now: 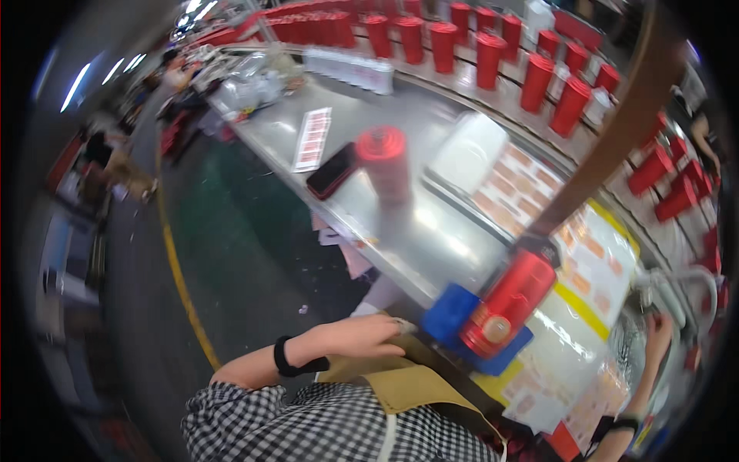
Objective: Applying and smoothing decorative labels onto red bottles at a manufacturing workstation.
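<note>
My left hand is held out near the table's front edge, fingers stretched and thumb apart, holding nothing. A pale patch shows at its fingertips. Just right of it, a red bottle with a dark cap and a round tan label lies tilted on a blue rest. Far to the right, my right hand reaches beside crinkled clear plastic; its fingers are small and blurred. Another red bottle stands upright on the metal table, smeared by motion.
A dark phone and a label sheet lie left of the standing bottle. A white container and sticker sheets lie beyond. A brown post crosses the right side. Red bottles line a conveyor behind.
</note>
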`<state>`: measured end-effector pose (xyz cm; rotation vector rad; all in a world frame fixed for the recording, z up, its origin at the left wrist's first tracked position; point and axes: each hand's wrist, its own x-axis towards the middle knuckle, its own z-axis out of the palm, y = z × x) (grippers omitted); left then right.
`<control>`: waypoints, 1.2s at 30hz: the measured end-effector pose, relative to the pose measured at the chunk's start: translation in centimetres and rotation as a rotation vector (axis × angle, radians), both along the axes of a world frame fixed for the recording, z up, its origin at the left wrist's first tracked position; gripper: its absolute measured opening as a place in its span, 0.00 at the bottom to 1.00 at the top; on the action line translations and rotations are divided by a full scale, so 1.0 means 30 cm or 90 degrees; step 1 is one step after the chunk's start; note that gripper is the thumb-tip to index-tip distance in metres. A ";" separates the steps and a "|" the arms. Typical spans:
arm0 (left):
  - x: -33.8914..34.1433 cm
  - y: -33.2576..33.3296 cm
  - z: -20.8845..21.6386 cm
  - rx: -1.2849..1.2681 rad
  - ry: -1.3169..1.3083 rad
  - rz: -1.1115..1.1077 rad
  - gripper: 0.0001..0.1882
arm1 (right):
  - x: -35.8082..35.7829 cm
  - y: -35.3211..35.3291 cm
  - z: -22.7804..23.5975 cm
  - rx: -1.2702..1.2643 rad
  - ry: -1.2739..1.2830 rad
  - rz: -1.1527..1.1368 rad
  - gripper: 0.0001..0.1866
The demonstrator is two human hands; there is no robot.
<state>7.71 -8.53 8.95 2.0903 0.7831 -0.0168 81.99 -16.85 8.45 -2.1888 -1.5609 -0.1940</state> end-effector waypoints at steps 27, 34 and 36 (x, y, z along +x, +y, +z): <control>-0.167 0.296 0.236 0.456 -0.272 0.596 0.28 | -1.120 0.035 0.386 0.118 -0.050 0.175 0.03; -0.162 0.201 0.141 0.187 -0.304 0.571 0.20 | -1.135 0.047 0.348 0.134 -0.035 0.230 0.04; -0.127 0.162 0.133 0.153 -0.294 0.540 0.22 | -1.136 0.047 0.352 0.127 -0.038 0.236 0.04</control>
